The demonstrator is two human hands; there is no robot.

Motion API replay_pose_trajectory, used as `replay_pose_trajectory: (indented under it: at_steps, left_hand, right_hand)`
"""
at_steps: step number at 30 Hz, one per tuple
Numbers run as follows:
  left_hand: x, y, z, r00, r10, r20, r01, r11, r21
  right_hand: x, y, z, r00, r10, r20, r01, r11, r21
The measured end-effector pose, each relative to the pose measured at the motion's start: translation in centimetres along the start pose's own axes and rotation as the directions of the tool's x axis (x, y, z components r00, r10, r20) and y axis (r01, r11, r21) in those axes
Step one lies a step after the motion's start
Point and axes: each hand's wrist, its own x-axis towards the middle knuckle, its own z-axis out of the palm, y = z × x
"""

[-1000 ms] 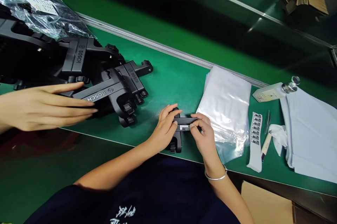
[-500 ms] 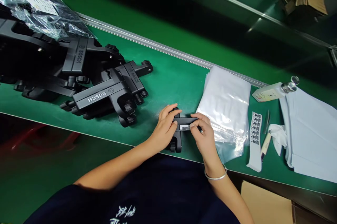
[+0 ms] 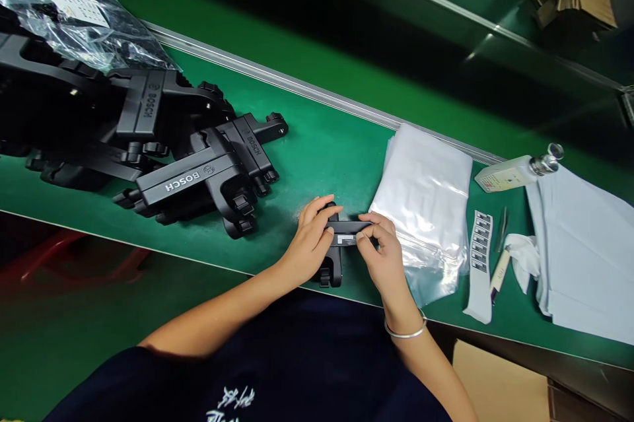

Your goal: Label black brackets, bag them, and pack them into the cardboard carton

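Observation:
My left hand (image 3: 310, 244) and my right hand (image 3: 382, 255) both grip a small black plastic bracket (image 3: 341, 237) on the green belt (image 3: 321, 151), near its front edge. A small white label sits on the bracket's top face between my fingertips. My left fingers curl over its left end. The thumb and forefinger of my right hand pinch its right end, and a silver bangle (image 3: 406, 333) circles that wrist.
A heap of black BOSCH brackets (image 3: 198, 168) lies at left, with a crinkled plastic bag (image 3: 84, 29) behind it. A stack of clear bags (image 3: 426, 197) lies right of my hands. Farther right are a label strip (image 3: 481, 257), a pen (image 3: 499, 273), a bottle (image 3: 518, 172) and white sheets (image 3: 584, 250).
Another person's hand, which lay on the bracket heap at left one second ago, has left the view. My hands and the bracket have barely moved.

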Motion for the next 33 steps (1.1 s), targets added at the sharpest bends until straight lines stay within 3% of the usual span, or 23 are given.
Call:
replay_pose_trajectory:
  at_steps: [22,25,28,30,33]
  left_hand:
    - [-0.1,0.1,-0.1,1.0,0.012,-0.028,-0.011,0.999,0.039]
    - [-0.6,0.0,-0.9,0.972,0.226,-0.069,-0.212,0.963,0.166]
    - [-1.0,-0.7,-1.9,0.848,0.529,0.025,-0.511,0.805,0.301]
    - [-1.0,-1.1,-2.4,0.797,0.595,0.107,-0.591,0.73,0.344]
    - [-0.9,-1.7,-3.0,0.791,0.587,0.17,-0.606,0.716,0.347]
  right_hand:
    - [0.0,-0.1,0.0,0.999,-0.007,0.032,0.009,0.999,-0.054]
    - [0.0,-0.2,0.0,0.999,-0.017,0.036,0.019,0.998,-0.061]
    - [0.1,-0.2,0.0,0.999,-0.028,0.039,0.031,0.997,-0.066]
    - [0.2,-0.2,-0.1,0.999,-0.029,0.046,0.033,0.997,-0.073]
    - [0.2,-0.2,-0.3,0.998,-0.033,0.06,0.039,0.995,-0.092]
